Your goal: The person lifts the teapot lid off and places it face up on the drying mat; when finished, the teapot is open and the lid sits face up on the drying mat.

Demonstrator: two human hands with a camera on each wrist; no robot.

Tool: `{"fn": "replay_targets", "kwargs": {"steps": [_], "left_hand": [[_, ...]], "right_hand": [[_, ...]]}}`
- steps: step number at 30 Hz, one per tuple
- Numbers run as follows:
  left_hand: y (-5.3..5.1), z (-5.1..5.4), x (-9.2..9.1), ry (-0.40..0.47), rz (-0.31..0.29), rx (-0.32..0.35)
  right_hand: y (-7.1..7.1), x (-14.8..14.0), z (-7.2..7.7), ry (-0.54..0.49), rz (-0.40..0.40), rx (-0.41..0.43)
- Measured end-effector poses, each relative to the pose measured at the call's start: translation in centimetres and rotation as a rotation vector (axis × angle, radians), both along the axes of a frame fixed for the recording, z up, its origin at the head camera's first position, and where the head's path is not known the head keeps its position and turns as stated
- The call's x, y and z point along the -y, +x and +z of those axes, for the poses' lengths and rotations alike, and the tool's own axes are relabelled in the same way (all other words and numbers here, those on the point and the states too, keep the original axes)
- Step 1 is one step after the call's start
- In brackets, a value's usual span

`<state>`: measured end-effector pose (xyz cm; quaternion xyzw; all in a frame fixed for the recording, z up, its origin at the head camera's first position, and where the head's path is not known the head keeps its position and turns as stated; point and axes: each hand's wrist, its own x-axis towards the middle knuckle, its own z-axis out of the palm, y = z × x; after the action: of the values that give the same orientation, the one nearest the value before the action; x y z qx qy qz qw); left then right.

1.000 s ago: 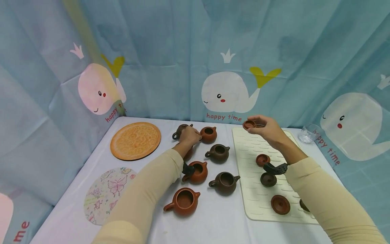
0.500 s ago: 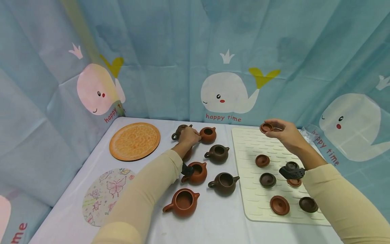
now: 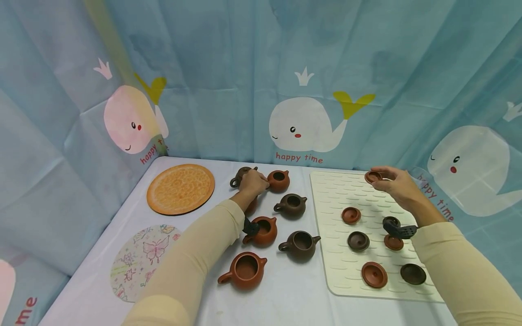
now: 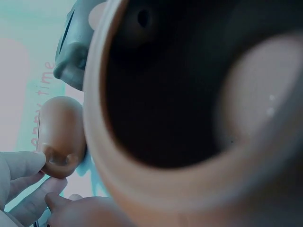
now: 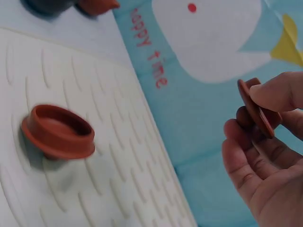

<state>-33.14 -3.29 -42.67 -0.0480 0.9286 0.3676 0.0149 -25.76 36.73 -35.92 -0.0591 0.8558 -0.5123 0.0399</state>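
At the back of the table my left hand (image 3: 253, 182) pinches the handle of a reddish-brown teapot (image 3: 278, 181), whose top is open. In the left wrist view, thumb and fingertips meet at that teapot's (image 4: 61, 132) handle end. A dark teapot (image 3: 241, 174) stands just beyond this hand, and another reddish teapot (image 3: 251, 207) is partly hidden under the wrist. My right hand (image 3: 401, 188) holds a small reddish teapot lid (image 3: 373, 177) above the far part of the cream mat (image 3: 332, 203). Seen from the right wrist, the lid (image 5: 258, 109) is tilted on edge between thumb and fingers.
Several lids, such as a reddish one (image 3: 374, 275) and a dark one (image 3: 358, 241), lie on the mat. Open teapots (image 3: 246, 270) stand left of it. Two round mats (image 3: 181, 189) lie at the left. A clear glass (image 3: 420, 176) is behind the right hand. Curtains hang behind.
My right hand has moved right over the mat with the lid, a little lower and nearer, uncovering lids beneath the arm. The left hand stays on the teapot handle.
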Motion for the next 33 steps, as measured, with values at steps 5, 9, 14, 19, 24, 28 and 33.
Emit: {"fn": "replay_targets", "kwargs": {"steps": [5, 9, 14, 19, 24, 28, 33], "left_hand": [[0.0, 0.0, 0.0, -0.001, 0.001, 0.012], [-0.1, 0.0, -0.1, -0.006, 0.005, 0.016], [-0.1, -0.1, -0.1, -0.004, 0.011, 0.019], [-0.1, 0.0, -0.2, -0.004, 0.011, 0.023], [-0.1, 0.0, -0.2, -0.004, 0.012, 0.024], [-0.1, 0.1, -0.1, -0.004, 0.009, 0.021], [-0.1, 0.0, -0.2, 0.000, 0.004, 0.023]], "right_hand": [[-0.5, -1.3, -1.4, -0.012, -0.040, 0.055], [-0.7, -2.2, -2.5, 0.002, -0.082, 0.097], [-0.8, -3.1, -4.0, 0.018, -0.100, 0.140], [-0.9, -3.6, -5.4, 0.064, -0.109, 0.170], [-0.8, -3.8, -6.4, 0.140, -0.109, 0.198], [-0.7, -3.8, -6.8, 0.187, -0.105, 0.213], [-0.7, -3.9, -7.5, 0.245, -0.115, 0.217]]}}
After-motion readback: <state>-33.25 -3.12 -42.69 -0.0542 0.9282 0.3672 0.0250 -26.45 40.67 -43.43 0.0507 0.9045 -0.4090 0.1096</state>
